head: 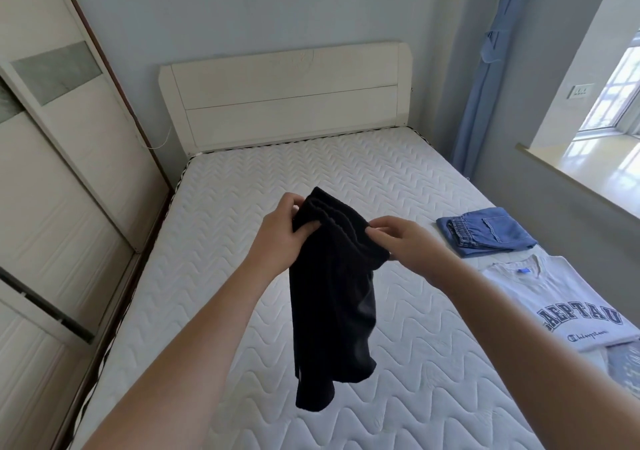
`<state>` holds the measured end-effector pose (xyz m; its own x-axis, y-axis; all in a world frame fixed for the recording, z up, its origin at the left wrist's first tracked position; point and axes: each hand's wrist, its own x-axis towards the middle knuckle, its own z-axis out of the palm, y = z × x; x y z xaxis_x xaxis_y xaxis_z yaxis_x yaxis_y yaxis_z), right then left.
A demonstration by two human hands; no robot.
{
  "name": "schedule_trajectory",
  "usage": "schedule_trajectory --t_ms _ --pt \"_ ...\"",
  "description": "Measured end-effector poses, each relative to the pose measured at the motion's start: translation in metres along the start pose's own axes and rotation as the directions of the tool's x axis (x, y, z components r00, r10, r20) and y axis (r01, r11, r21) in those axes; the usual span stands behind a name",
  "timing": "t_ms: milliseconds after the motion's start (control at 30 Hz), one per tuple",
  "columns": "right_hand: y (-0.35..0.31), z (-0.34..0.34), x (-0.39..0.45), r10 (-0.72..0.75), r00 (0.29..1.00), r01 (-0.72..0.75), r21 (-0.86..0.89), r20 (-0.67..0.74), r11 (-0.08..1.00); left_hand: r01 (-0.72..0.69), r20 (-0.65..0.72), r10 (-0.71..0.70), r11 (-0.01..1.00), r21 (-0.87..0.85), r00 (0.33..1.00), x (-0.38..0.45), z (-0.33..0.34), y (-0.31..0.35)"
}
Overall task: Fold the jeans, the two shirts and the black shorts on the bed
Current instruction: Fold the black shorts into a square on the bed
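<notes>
shorts (332,297) black | jeans (485,231) blue | mattress (398,179) white zigzag

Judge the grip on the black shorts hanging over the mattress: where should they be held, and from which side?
Probably by the waistband, from above at its two ends. The black shorts hang bunched, legs dangling clear of the mattress. The left hand and right hand pinch the thick band close together; sliding them apart should let the legs drop flat.

left hand (282,233): raised, fingers pinched | right hand (405,241): raised, fingers pinched
</notes>
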<state>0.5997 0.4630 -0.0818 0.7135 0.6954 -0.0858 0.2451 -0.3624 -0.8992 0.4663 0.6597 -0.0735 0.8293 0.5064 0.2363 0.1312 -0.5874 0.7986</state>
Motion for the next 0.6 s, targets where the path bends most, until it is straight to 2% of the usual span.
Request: schedule_trajectory --t_ms 167,367,433,500,567,600 --pt "0.002 0.008 -0.001 0.101 0.990 -0.090 -0.116 0.098 0.989 -0.037 -0.008 0.038 0.996 0.076 0.999 -0.006 0.006 -0.001" --pt "-0.001 0.000 0.002 0.123 0.992 -0.113 -0.291 0.017 0.950 -0.086 0.067 0.073 0.971 0.222 0.995 -0.015 -0.001 -0.008" --pt "-0.007 -0.006 0.002 0.124 0.992 -0.106 -0.329 0.034 0.938 -0.069 0.107 0.049 0.978 0.197 0.993 -0.018 -0.007 -0.016" --pt "-0.015 -0.010 0.002 0.105 0.994 -0.084 -0.353 0.043 0.932 -0.120 0.094 0.102 0.969 0.216 0.990 -0.021 -0.013 -0.021" --pt "-0.022 -0.011 0.000 0.080 0.996 -0.063 -0.366 0.032 0.928 -0.138 0.126 0.122 0.982 0.127 0.985 -0.025 -0.017 -0.022" --pt "-0.026 -0.011 -0.001 0.070 0.997 -0.058 -0.369 0.020 0.927 -0.098 0.167 0.089 0.994 0.047 0.982 -0.028 -0.017 -0.021"
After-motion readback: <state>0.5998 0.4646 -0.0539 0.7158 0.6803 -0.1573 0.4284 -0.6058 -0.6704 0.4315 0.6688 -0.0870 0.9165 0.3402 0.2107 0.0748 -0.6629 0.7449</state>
